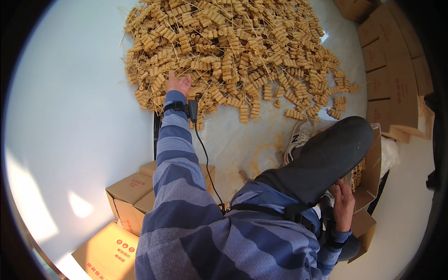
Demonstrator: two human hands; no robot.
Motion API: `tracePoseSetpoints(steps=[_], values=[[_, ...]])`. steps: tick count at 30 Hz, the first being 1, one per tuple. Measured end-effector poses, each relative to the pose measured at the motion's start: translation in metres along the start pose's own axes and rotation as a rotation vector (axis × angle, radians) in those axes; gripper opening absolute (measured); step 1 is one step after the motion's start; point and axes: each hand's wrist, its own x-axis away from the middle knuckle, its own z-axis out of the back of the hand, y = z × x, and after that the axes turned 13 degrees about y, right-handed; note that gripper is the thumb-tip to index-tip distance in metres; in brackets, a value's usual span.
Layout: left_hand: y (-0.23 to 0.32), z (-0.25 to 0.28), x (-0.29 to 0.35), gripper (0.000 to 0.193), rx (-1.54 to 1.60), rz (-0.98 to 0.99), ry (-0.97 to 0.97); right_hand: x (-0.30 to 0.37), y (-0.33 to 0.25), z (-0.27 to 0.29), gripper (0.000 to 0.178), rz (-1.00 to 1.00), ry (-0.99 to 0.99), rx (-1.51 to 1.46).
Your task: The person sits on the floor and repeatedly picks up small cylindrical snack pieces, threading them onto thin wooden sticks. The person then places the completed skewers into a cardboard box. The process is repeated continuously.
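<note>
A large heap of skewers (224,51), tan ribbed rolls threaded on thin sticks, fills the far side. My left hand (178,84) reaches to the heap's near left edge, fingers apart, and I see no skewer held in it. A black device on a strap (191,110) sits on that wrist, with a cable running back. My right hand (344,205) is low at my right side, beside an open cardboard box (373,163) with some skewers inside. Its fingers are loosely bent and apart, with nothing visible in them.
Closed cardboard boxes (389,79) are stacked along the right. More boxes (133,186) stand at the near left, one sunlit box (109,252) among them. My bent leg (322,149) and shoe (299,139) lie between heap and open box. Pale sheeting (224,140) covers the floor.
</note>
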Motion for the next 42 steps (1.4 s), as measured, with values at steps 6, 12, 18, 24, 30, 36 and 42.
tracePoseSetpoints(steps=[6,12,18,24,30,36,42], values=[[0.001,-0.021,-0.029,0.101,0.093,0.037,-0.04,0.001,-0.009,-0.005,0.022,0.02,0.017,0.018],[0.004,-0.037,-0.051,0.092,0.216,0.172,-0.122,-0.007,-0.021,-0.005,0.021,-0.023,-0.013,0.05],[-0.026,-0.065,-0.051,0.09,0.295,0.03,-0.037,-0.014,-0.021,-0.009,0.02,0.01,-0.001,0.066],[-0.004,-0.077,-0.079,0.064,0.026,0.292,0.092,-0.01,-0.013,-0.012,0.016,-0.058,0.017,0.027],[-0.012,-0.055,-0.088,0.055,0.014,0.173,0.041,-0.009,-0.004,-0.017,0.014,0.081,0.06,0.059],[-0.024,-0.038,-0.068,0.044,0.021,-0.021,0.026,-0.004,0.01,-0.013,0.017,0.093,0.022,0.143],[-0.029,-0.037,-0.067,0.033,0.154,-0.125,0.058,0.003,0.015,-0.021,0.018,0.032,0.04,0.063]])
